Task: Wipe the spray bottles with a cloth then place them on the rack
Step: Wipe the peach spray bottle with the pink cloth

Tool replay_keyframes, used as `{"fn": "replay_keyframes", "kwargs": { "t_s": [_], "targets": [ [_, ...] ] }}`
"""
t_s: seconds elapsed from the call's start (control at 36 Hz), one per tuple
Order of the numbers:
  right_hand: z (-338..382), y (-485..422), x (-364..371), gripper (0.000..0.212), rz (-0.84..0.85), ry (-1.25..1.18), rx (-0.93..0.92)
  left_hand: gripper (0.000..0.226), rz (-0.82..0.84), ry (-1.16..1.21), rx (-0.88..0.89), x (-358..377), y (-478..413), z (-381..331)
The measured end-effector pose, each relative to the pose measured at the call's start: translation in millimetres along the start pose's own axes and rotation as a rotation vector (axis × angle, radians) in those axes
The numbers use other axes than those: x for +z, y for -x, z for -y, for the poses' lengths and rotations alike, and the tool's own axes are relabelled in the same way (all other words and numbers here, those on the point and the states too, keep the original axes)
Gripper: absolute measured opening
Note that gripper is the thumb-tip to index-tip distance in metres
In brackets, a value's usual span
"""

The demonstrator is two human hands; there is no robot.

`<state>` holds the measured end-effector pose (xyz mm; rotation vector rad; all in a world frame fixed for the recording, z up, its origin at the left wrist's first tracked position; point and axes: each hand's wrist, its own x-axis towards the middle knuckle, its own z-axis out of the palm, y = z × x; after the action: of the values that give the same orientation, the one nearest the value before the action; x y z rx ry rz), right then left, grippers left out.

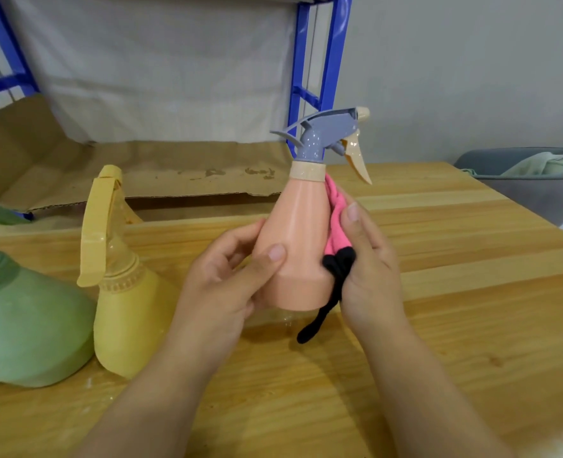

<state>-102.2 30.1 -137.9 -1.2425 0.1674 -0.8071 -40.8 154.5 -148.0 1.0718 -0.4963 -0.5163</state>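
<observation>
I've got the left hand (pixel 227 282) wrapped round the lower body of the peach spray bottle (pixel 293 246), upright over the wooden table (pixel 455 325). The right hand (pixel 366 259) clasps the pink cloth (pixel 334 223) against the bottle's right side. The yellow bottle (pixel 125 312) and green bottle (pixel 25 325) stand to the left, with the blue rack (pixel 323 61) behind.

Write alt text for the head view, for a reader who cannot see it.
A left hand grips a peach spray bottle upright at a wooden table while the right hand holds a pink cloth against its side. A yellow spray bottle and a green spray bottle stand to the left, and a blue rack stands behind.
</observation>
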Motion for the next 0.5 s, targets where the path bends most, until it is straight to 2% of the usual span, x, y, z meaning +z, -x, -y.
{"fn": "replay_keyframes", "kwargs": {
  "t_s": [0.11,0.17,0.22,0.31,0.39,0.42,0.5],
  "targets": [
    [-3,0,1,0.027,-0.008,0.136,-0.067,0.078,0.002,-0.133,0.038,2,0,2],
    [-5,0,0,0.031,0.012,0.219,-0.129,0.082,-0.006,-0.19,0.06,2,1,2],
    [-6,0,0,0.03,0.021,0.228,-0.115,0.08,0.002,-0.189,0.056,1,0,2],
    [-3,-1,0,0.029,0.025,0.15,-0.063,0.082,0.041,-0.141,0.023,-3,0,-1],
    [3,-2,-2,0.019,-0.002,-0.086,0.081,0.099,0.026,-0.02,-0.011,-5,0,0],
    [5,-2,-3,0.021,-0.006,-0.133,0.096,0.095,0.023,0.016,-0.017,-5,0,0],
    [7,0,-2,0.024,-0.021,-0.149,0.081,0.054,0.059,0.042,-0.022,-2,1,1]
  ]
}}
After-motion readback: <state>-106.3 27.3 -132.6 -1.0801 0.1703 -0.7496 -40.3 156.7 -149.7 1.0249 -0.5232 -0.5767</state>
